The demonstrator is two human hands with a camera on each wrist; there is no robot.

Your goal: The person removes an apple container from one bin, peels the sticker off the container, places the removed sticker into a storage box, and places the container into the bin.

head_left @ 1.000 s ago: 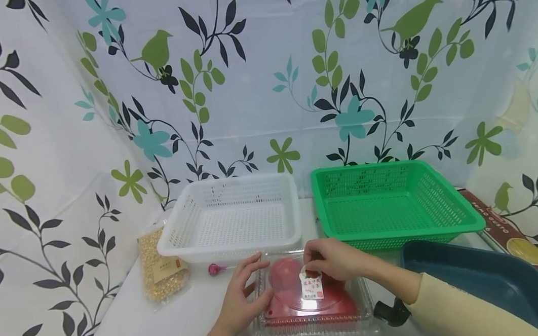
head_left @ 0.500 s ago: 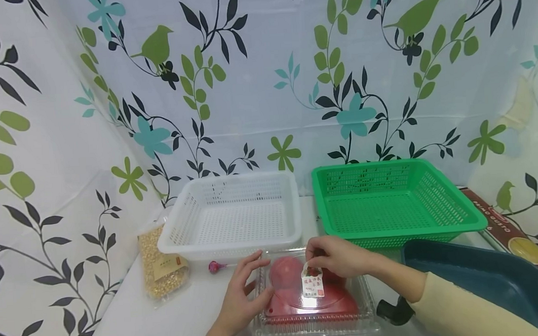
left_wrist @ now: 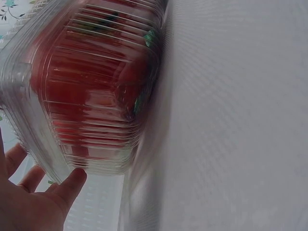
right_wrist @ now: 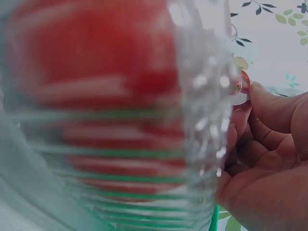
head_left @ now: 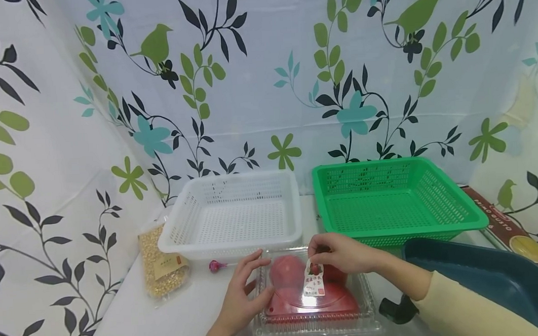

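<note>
A clear plastic clamshell box (head_left: 320,331) stands at the front of the table with red, rounded items (head_left: 287,273) inside; their kind is unclear through the plastic. On its lid is a white label (head_left: 315,286) with red print and a fruit picture. My right hand (head_left: 342,254) pinches the label's top end, which is lifted off the lid; the lower end lies against it. My left hand (head_left: 243,288) rests at the box's left side, fingers spread. In the left wrist view the thumb (left_wrist: 74,185) touches the box's corner, the other fingers partly behind the rim.
Behind the box stand a white basket (head_left: 229,248) and a green basket (head_left: 402,232). A blue-grey tray (head_left: 484,273), a black curved object (head_left: 397,311) and a dark red packet (head_left: 512,231) lie right. A bag of yellow kernels (head_left: 165,270) and a lollipop (head_left: 216,266) lie left.
My right hand has moved slightly up and right, and the label's top end has come further off the lid. My left hand has stayed at the box's side.
</note>
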